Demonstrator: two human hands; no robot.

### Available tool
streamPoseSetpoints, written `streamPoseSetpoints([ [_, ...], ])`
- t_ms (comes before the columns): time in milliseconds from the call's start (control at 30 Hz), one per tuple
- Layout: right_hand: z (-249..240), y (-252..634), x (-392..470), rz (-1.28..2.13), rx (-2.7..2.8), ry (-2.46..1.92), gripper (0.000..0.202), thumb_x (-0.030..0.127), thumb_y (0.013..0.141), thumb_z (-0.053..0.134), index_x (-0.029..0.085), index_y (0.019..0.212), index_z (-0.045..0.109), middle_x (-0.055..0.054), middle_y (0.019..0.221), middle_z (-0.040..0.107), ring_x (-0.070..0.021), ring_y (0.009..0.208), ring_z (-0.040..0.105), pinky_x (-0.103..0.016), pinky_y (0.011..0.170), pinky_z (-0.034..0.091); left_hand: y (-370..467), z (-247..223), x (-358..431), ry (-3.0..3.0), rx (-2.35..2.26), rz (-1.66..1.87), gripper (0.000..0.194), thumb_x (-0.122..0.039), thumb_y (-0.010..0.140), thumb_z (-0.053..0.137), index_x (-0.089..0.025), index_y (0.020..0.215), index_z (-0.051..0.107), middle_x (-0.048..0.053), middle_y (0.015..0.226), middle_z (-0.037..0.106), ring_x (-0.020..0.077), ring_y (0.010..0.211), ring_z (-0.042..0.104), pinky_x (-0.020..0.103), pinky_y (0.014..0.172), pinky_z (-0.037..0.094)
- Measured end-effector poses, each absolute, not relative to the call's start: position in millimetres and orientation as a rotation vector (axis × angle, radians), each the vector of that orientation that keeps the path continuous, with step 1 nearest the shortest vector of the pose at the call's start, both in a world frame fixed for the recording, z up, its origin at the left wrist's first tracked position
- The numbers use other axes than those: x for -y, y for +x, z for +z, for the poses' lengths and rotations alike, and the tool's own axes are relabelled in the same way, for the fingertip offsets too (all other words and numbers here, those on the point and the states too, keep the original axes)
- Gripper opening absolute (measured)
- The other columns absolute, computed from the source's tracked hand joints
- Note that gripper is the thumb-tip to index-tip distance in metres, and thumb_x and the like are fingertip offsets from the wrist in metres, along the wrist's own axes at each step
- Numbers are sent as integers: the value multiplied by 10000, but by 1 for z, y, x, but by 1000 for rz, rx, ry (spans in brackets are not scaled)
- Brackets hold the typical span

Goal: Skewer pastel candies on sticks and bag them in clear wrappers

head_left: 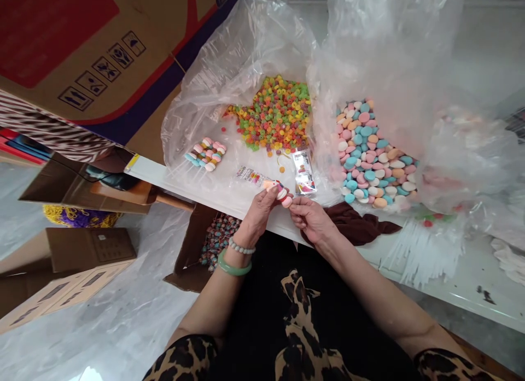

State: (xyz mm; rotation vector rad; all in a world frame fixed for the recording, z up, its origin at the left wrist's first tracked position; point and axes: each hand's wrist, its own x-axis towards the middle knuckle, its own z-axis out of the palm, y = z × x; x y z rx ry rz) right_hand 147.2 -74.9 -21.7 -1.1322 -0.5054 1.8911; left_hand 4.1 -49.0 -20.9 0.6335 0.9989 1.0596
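Note:
My left hand [262,206] is closed on a short candy skewer [283,195], a row of orange, white, red and pink sweets. At the skewer's near end, the fingertips of my right hand [309,214] are pinched together against the pink sweet; any stick between them is too small to see. Just beyond my hands lie a printed clear wrapper [250,176] and a silver printed sachet [304,173]. Several similar candy skewers [206,153] rest side by side to the left.
Clear plastic bags hold small ring gummies [279,116] and pastel oval sweets [369,162]. A brown cloth [356,223] and white sticks [424,252] lie on the right of the white table [463,293]. Below stands a carton [188,261] of filled skewers; a large box [94,47] is at upper left.

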Motion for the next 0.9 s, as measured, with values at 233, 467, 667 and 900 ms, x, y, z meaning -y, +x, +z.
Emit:
streamPoseSetpoints([
  [233,-23,143,79,1218,1002,-1337,168,335,691,652,203,611,587,40,612,489,-125,624,420,-269,621,345,-23,-12,36,512,-913,1098,293,-364,717,811,-175,909,696,44,905,720,156,821,685,319,846,535],
  [467,-29,146,79,1075,1206,-1418,144,315,741,607,219,633,610,25,667,570,-156,685,497,-284,702,392,-27,-21,28,533,-1142,1371,287,-370,707,798,-146,671,622,-11,612,633,112,574,613,255,628,509],
  [667,-31,146,80,1134,1198,-1410,153,320,726,608,215,617,585,29,644,551,-152,665,496,-281,679,386,-17,-24,33,445,-1194,1501,338,-393,716,788,-165,640,550,-44,563,571,92,522,563,244,584,482],
  [900,-30,148,77,1151,1124,-1390,165,341,690,630,202,611,588,31,636,547,-146,657,483,-278,670,376,-20,-21,32,560,-1111,1306,333,-433,717,783,-132,791,663,62,769,719,158,685,673,287,683,532],
])
